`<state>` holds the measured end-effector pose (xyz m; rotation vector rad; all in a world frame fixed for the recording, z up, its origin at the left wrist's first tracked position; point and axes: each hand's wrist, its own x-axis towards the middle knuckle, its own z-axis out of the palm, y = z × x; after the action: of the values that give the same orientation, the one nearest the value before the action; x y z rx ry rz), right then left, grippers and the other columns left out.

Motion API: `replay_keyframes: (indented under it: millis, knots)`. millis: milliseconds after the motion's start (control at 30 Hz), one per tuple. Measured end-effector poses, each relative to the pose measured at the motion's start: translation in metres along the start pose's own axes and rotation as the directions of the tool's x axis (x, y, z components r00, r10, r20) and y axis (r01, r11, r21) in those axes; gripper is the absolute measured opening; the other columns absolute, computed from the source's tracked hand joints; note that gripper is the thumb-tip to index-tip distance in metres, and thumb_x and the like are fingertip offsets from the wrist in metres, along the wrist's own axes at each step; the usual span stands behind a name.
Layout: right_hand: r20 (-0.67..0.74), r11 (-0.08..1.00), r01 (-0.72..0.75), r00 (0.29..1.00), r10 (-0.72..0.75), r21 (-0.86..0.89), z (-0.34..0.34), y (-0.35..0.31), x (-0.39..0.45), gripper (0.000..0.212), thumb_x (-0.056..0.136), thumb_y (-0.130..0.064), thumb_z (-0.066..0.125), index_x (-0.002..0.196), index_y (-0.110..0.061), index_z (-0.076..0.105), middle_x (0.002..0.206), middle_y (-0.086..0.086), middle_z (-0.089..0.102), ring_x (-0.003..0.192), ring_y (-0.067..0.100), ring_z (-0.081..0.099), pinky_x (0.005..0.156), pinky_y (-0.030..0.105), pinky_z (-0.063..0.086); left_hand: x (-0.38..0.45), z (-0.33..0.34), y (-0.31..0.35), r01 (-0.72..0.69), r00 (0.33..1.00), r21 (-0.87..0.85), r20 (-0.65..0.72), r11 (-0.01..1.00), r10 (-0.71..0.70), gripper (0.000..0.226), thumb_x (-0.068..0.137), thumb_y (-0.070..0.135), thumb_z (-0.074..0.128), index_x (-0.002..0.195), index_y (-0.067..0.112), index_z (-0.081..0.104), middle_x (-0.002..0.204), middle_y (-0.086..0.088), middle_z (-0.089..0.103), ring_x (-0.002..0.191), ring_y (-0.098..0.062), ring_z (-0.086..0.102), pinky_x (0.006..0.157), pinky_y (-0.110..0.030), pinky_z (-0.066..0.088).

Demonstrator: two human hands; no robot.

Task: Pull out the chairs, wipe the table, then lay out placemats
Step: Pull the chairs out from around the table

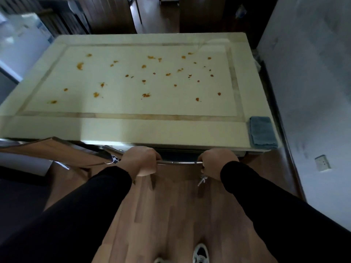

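Shoes: toes of a pair of trainers at the bottom edge, planted on the wooden floor — good, there's room behind to step back as the chair comes out.
Left hand: left hand just below the middle of the frame, fingers curled over the chair's metal top rail, clamped on it.
Right hand: right hand a little to the right, fingers wrapped round the same rail, a white tie dangling beneath it.
Chair: tucked under the near edge of the worktop, only the rail and a dark back showing between the hands.
How to pull: I'd say draw straight back, both hands even, so the legs don't twist or catch the worktop edge; lifting slightly should spare the floor.
Second chair: a brown chair at the left, angled away from the worktop.
Cloth: folded blue cloth on the near right corner, well clear of both hands — ready for wiping.
Worktop: pale worktop fills the middle, orange stains scattered across it up to the far side.
Placemats: none in view.
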<state>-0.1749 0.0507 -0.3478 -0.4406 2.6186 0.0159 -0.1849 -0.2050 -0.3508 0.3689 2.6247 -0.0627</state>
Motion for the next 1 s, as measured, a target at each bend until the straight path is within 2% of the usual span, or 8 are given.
replay_keyframes:
  millis: [233, 300, 500, 667, 800, 900, 1000]
  knots:
    - [-0.013, 1.0, 0.024, 1.0, -0.024, -0.003, -0.01, 0.016, 0.022, 0.031, 0.09, -0.036, 0.057, 0.118, -0.033, 0.068, 0.115, -0.003, 0.07, 0.105, 0.025, 0.066, 0.085, 0.034, 0.051, 0.02, -0.013, -0.001, 0.028, 1.0, 0.001, 0.011, 1.0, -0.028, 0.038, 0.077, 0.032, 0.052, 0.106, 0.052, 0.066, 0.102, 0.014, 0.07, 0.094, -0.017, 0.065, 0.073, -0.027, 0.053]
    - [-0.009, 0.999, 0.031, 0.999, -0.031, -0.021, -0.013, 0.019, 0.027, 0.03, 0.09, -0.036, 0.057, 0.119, -0.033, 0.068, 0.116, -0.003, 0.07, 0.104, 0.024, 0.066, 0.084, 0.034, 0.051, 0.025, -0.018, 0.0, 0.035, 0.999, -0.004, 0.021, 0.999, -0.035, 0.043, 0.077, 0.029, 0.051, 0.109, 0.053, 0.066, 0.103, 0.014, 0.07, 0.095, -0.017, 0.064, 0.074, -0.027, 0.053]
    - [0.002, 1.0, 0.024, 1.0, -0.024, -0.019, -0.023, 0.026, 0.04, 0.029, 0.089, -0.034, 0.056, 0.114, -0.031, 0.069, 0.114, -0.001, 0.07, 0.104, 0.025, 0.066, 0.085, 0.035, 0.051, 0.038, -0.026, -0.001, 0.037, 0.999, -0.007, 0.02, 0.999, -0.037, 0.035, 0.082, 0.035, 0.054, 0.109, 0.054, 0.066, 0.102, 0.012, 0.071, 0.095, -0.018, 0.065, 0.07, -0.025, 0.049]
    - [0.024, 1.0, 0.02, 1.0, -0.019, -0.021, -0.026, 0.027, 0.043, 0.027, 0.089, -0.033, 0.057, 0.112, -0.03, 0.07, 0.112, -0.001, 0.07, 0.103, 0.025, 0.066, 0.077, 0.032, 0.046, 0.04, -0.031, 0.0, 0.027, 0.999, -0.007, 0.043, 1.0, -0.027, 0.04, 0.081, 0.031, 0.051, 0.112, 0.052, 0.066, 0.103, 0.011, 0.071, 0.095, -0.019, 0.065, 0.074, -0.028, 0.053]
    - [0.04, 1.0, 0.013, 0.999, -0.012, -0.006, -0.026, 0.026, 0.041, 0.026, 0.088, -0.033, 0.057, 0.11, -0.028, 0.07, 0.11, 0.0, 0.071, 0.101, 0.027, 0.066, 0.079, 0.034, 0.049, 0.037, -0.033, 0.002, 0.039, 0.997, -0.007, 0.064, 0.999, -0.038, 0.044, 0.08, 0.027, 0.047, 0.112, 0.052, 0.064, 0.103, 0.012, 0.069, 0.095, -0.018, 0.064, 0.074, -0.03, 0.052]
    - [0.049, 0.999, 0.021, 0.999, -0.023, 0.04, -0.024, 0.029, 0.039, 0.028, 0.086, -0.039, 0.063, 0.111, -0.025, 0.068, 0.108, 0.003, 0.07, 0.101, 0.028, 0.065, 0.076, 0.033, 0.046, 0.039, -0.041, 0.007, 0.074, 0.967, -0.015, 0.244, 0.997, -0.068, 0.05, 0.078, 0.019, 0.048, 0.117, 0.047, 0.063, 0.103, 0.011, 0.066, 0.094, -0.017, 0.061, 0.07, -0.03, 0.048]
    - [0.021, 0.985, 0.044, 0.999, -0.048, 0.168, -0.029, 0.038, 0.032, 0.045, 0.079, -0.049, 0.072, 0.117, -0.026, 0.063, 0.111, 0.008, 0.066, 0.106, 0.031, 0.061, 0.081, 0.036, 0.049, 0.049, -0.068, 0.024, 0.041, 0.845, 0.052, 0.531, 0.998, -0.062, 0.05, 0.068, 0.015, 0.063, 0.117, 0.027, 0.068, 0.111, -0.002, 0.069, 0.092, -0.021, 0.061, 0.066, -0.028, 0.044]
